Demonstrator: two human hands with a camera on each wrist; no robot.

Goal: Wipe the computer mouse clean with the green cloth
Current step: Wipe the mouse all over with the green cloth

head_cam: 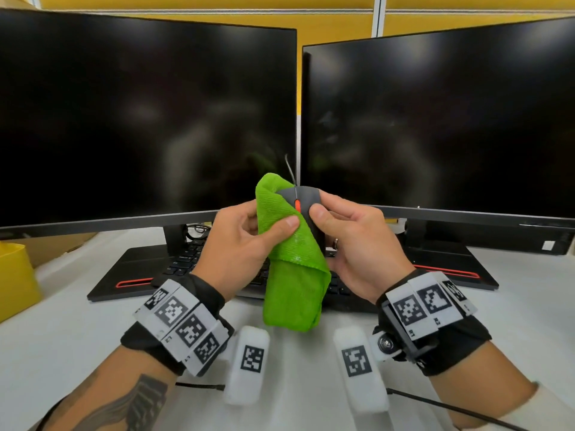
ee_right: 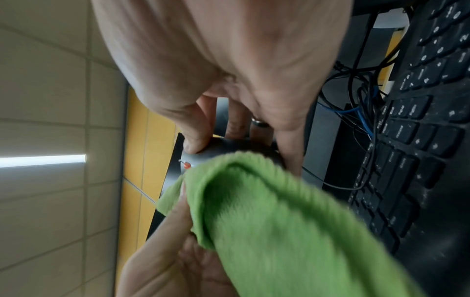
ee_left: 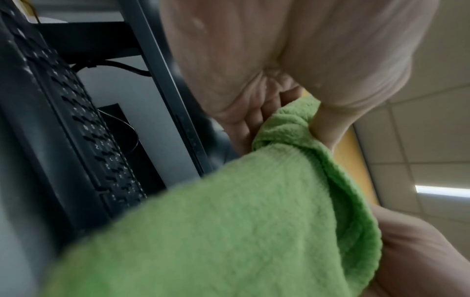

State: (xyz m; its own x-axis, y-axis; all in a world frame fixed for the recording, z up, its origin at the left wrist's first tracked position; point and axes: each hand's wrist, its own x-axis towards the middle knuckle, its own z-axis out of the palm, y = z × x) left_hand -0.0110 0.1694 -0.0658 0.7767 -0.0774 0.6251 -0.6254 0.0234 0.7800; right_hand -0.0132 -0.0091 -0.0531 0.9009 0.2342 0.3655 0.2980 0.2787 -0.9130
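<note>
A black wired computer mouse (head_cam: 306, 199) with a red scroll wheel is held up in the air in front of the two monitors. My right hand (head_cam: 348, 241) grips it, thumb on its top and fingers round its far side. The green cloth (head_cam: 291, 259) drapes over the mouse's left side and hangs down towards the desk. My left hand (head_cam: 245, 241) pinches the cloth, its thumb pressing it against the mouse. The right wrist view shows the mouse (ee_right: 216, 152) under the cloth (ee_right: 279, 231). In the left wrist view the cloth (ee_left: 229, 231) fills the foreground and hides the mouse.
Two dark monitors (head_cam: 149, 119) stand side by side at the back of the white desk (head_cam: 62, 337). A black keyboard (head_cam: 186, 259) lies beneath my hands. At the far left sits a yellow box (head_cam: 15, 275). Cables (ee_right: 356, 96) run behind the keyboard.
</note>
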